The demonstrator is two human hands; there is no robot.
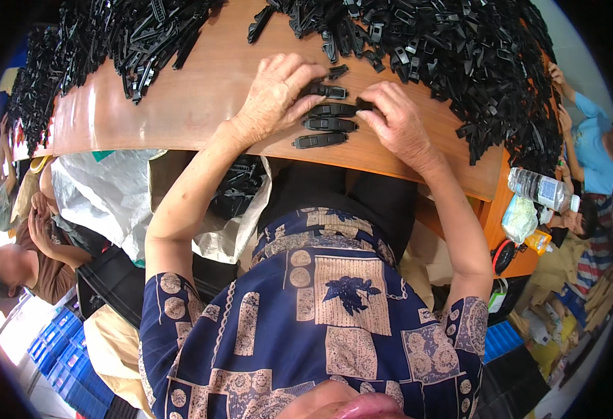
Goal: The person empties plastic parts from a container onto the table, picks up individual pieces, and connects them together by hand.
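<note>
My left hand [278,94] is closed round one end of a long black plastic part [333,92], whose other end sticks out from the fingers. Opposite it, my right hand [395,122] pinches a small dark plastic piece [364,105], mostly hidden by thumb and fingertips. Between the hands lie several similar long black parts in a row across the wooden table [181,105]. Nearest my body is one black part [320,140], close to the table's front edge. A short black piece [338,72] lies just beyond the left fingers.
A heap of small black pieces [446,63] covers the far right of the table; a pile of long black parts [146,35] spreads at the far left. A plastic bottle [540,187] lies at the right. Below the left edge hangs a white sack [111,195]. Other people sit on both sides.
</note>
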